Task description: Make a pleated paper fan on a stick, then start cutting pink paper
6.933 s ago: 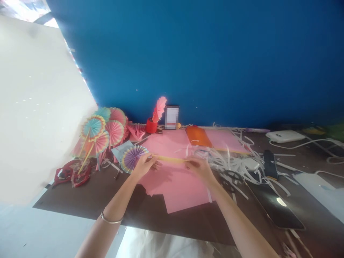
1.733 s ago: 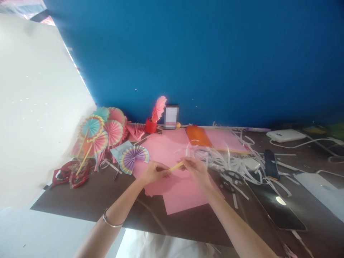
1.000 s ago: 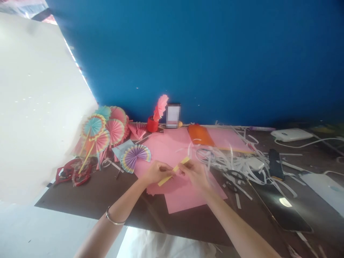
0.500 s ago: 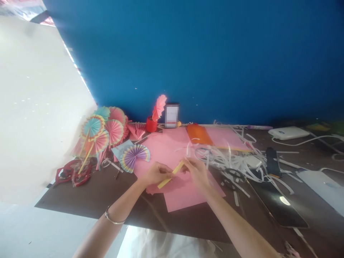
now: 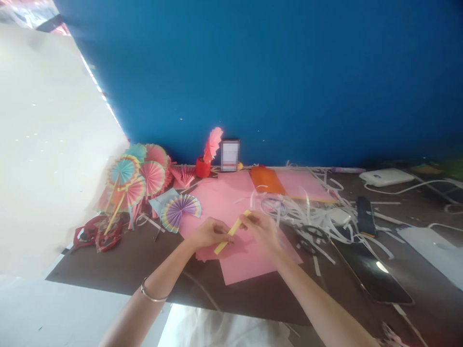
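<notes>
A narrow yellow paper strip (image 5: 234,228) slants between my hands, just above pink paper sheets (image 5: 238,274). My left hand (image 5: 211,233) is closed, pinching the strip near its middle between thumb and fingers. Closer to the strip's far end, my right hand (image 5: 258,225) grips it with fingers closed. The near end sticks out free below my left fingertips. A pleated purple paper fan (image 5: 181,208) with yellow and blue edges lies left of my hands, against a light blue paper piece (image 5: 163,198).
Pleated paper fans (image 5: 152,177) cluster at the left, behind a red item (image 5: 87,230). A red pot (image 5: 203,167) stands by the blue wall. White paper scraps (image 5: 304,212) tangle at the right, near a phone (image 5: 374,272), a white device (image 5: 387,177) and cables.
My right hand has shifted slightly left along the strip, and the strip's far end now pokes out above its fingers. My left hand keeps its pinch. The view has moved a little.
</notes>
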A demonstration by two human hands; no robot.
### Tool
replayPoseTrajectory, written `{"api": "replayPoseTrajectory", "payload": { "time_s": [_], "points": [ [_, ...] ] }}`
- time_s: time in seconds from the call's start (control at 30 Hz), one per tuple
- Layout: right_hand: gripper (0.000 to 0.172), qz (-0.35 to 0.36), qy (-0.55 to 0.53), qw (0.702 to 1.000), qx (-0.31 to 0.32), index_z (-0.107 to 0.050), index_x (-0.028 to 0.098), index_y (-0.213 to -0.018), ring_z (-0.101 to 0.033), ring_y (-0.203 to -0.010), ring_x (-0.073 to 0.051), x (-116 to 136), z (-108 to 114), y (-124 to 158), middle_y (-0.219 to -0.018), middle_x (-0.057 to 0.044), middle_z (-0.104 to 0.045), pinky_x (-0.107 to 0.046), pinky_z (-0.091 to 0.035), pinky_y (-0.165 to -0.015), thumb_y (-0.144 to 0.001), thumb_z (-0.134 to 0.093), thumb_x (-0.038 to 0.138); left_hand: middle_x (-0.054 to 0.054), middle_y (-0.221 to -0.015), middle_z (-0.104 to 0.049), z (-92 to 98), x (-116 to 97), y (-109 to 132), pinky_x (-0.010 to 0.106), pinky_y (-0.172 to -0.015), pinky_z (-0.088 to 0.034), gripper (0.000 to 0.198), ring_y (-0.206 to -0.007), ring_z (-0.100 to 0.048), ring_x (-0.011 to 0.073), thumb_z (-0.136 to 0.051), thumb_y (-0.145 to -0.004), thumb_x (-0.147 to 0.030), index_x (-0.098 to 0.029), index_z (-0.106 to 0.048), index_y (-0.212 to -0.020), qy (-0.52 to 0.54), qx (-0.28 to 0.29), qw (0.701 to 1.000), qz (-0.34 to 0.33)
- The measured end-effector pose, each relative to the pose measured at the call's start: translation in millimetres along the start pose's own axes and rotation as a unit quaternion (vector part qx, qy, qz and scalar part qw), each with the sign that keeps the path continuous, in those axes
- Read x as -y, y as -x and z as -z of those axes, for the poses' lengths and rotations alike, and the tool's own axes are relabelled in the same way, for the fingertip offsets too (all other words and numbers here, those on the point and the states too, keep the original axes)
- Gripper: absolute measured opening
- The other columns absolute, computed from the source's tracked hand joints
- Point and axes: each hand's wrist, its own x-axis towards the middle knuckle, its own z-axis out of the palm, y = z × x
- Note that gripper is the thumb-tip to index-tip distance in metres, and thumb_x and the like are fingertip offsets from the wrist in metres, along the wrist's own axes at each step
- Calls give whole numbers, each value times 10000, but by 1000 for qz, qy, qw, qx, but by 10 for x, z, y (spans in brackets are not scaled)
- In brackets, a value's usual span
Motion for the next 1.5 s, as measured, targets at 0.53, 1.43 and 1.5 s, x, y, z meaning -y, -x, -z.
{"api": "replayPoseTrajectory", "payload": {
  "time_s": [0.53,1.43,1.5],
  "points": [
    [312,12,-52,998,-15,-594,168,-608,-528,-528,-124,-164,27,-49,-547,2,-564,-255,-444,-550,-698,-649,462,81,-792,-710,-4,22,-13,241,-619,-483,368,-706,-649,172,-770,-542,-380,-131,-695,-802,7,1,1000,24],
    [330,-59,-89,992,69,-643,178,-779,-595,-608,-160,-174,16,-87,-686,-36,-657,-255,-456,-517,-593,-728,438,87,-666,-694,-6,91,-60,240,-563,-495,364,-583,-620,146,-754,-565,-438,-108,-706,-711,51,-84,995,-33],
    [272,-69,-44,994,65,-642,173,-709,-600,-595,-165,-134,-9,-58,-640,-37,-656,-253,-455,-514,-606,-714,414,83,-673,-697,-3,74,-54,243,-575,-503,365,-597,-629,151,-750,-568,-438,-113,-707,-728,45,-82,995,-30]
  ]
}}
